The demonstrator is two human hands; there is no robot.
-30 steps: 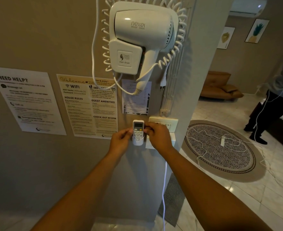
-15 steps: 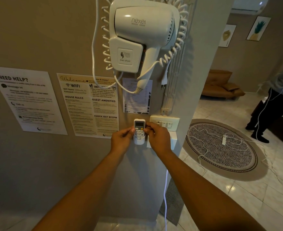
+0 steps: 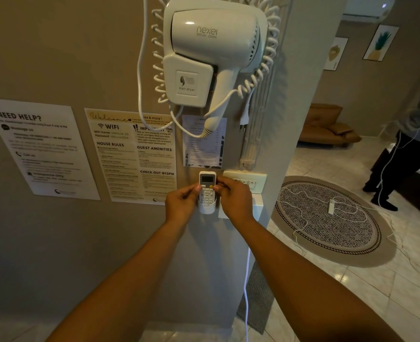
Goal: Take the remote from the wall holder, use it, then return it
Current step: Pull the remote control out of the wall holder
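A small white remote (image 3: 207, 185) with a grey display and a yellow button stands upright in a white wall holder (image 3: 206, 209) on the beige wall. My left hand (image 3: 182, 204) pinches its left edge with thumb and fingertips. My right hand (image 3: 233, 197) grips its right edge, fingers curled at the level of the display. The lower half of the remote sits inside the holder.
A white wall hair dryer (image 3: 211, 58) with a coiled cord hangs above. Paper notices (image 3: 132, 154) are stuck to the left. A switch plate (image 3: 250, 180) is just right of the remote. A person (image 3: 406, 154) stands at the right by a round rug (image 3: 327, 218).
Both hands stay on the remote's sides in the holder. The view has shifted slightly; the remote's position in the holder looks about the same.
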